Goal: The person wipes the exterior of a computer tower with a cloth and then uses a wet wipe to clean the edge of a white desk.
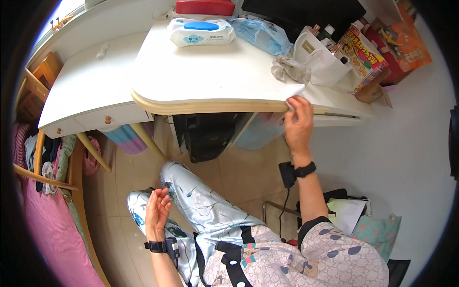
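Note:
My right hand (300, 126) is at the front edge of the white desk (205, 74), towards its right end. Its fingers are closed on a thin white wipe (296, 90), which lies against the desk's rim and partly shows past the fingertips. Just beyond it, a crumpled greyish used wipe (290, 70) rests on the desktop. Over my lap, near the knees, my left hand (157, 213) hangs with loosely curled fingers apart and nothing in them. A white wet wipe pack (202, 37) with a blue lid lies farther back on the desk.
A blue plastic package (263, 34), a white paper bag (319, 60) with bottles and a yellow snack box (362, 57) crowd the desk's back right. A black monitor (306, 14) stands behind. Below is a black computer case (210, 136); a lower white table (95, 79) adjoins at left.

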A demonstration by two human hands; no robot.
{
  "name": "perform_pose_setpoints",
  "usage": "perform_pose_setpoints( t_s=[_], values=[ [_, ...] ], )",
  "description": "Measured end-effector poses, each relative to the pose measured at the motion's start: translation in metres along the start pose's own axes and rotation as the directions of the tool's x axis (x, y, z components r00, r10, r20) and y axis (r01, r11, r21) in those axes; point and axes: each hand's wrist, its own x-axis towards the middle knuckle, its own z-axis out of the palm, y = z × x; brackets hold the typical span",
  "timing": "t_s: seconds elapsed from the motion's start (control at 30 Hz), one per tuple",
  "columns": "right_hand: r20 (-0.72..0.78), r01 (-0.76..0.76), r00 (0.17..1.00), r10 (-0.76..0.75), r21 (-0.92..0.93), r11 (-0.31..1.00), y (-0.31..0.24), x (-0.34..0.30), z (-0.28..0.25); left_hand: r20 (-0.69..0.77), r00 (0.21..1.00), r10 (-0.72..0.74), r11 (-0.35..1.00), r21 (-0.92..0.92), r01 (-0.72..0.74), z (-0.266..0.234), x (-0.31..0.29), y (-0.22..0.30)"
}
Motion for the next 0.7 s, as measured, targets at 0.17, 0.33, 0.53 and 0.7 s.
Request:
perform_pose_setpoints(
  t_s=[0.17,0.33,0.53,0.7],
  values=[
    [0.087,0.128,0.986,-0.143,0.16,0.979,-0.05,-0.011,0.028,-0.019,1.0,0.017,0.999,0.038,-0.016,-0.004,-0.001,0.0],
    [0.127,0.212,0.964,-0.232,0.156,0.965,-0.085,-0.013,0.051,-0.034,0.999,0.028,0.999,0.029,-0.027,-0.004,-0.001,0.001],
    [0.171,0.329,0.918,-0.358,0.174,0.928,-0.076,-0.003,0.046,-0.068,0.997,0.031,0.999,0.039,-0.028,-0.004,-0.002,-0.001],
    [0.146,0.293,0.941,-0.304,0.089,0.952,-0.011,-0.001,0.008,-0.053,0.998,0.018,0.998,0.06,-0.015,-0.006,-0.003,-0.001]
  ],
)
